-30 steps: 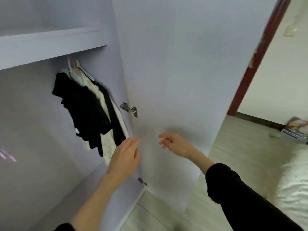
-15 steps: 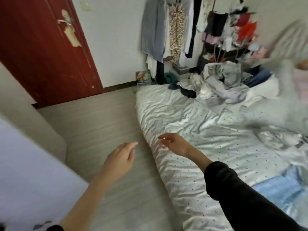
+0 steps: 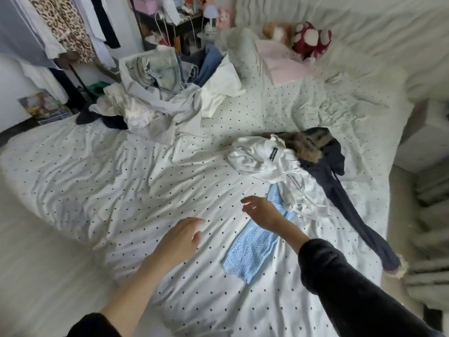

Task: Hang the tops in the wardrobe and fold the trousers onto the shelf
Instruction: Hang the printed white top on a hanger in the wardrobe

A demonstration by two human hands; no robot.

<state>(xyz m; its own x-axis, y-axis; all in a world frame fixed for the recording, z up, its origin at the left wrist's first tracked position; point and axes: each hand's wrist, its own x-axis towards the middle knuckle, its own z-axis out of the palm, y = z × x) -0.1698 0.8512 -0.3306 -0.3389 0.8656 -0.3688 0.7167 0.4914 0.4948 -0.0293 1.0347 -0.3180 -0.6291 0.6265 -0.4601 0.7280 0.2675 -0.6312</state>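
Head view looks down on a bed with a white, dark-dotted sheet (image 3: 150,181), which I take as my landmark. Both of my hands hover over its near half with nothing in them. My left hand (image 3: 181,235) has its grip relaxed, fingers loosely spread and reaching forward above bare sheet. My right hand (image 3: 261,211), coming out of a black sleeve (image 3: 340,283), also has a slack, open grip, fingers slightly bent; it hangs over the upper end of a flat, pale blue knitted garment (image 3: 252,249) that lies on the sheet near the bed's middle. Just beyond that, toward the bed's right side, a crumpled white top with a dark neck label (image 3: 269,161) lies partly over the blue knit. Touching it on the right is a navy garment with a brown fur trim (image 3: 332,176), one long part trailing toward the bed's near right edge. At the bed's far left corner sits a heap of pale denim and grey-white clothes (image 3: 158,93).
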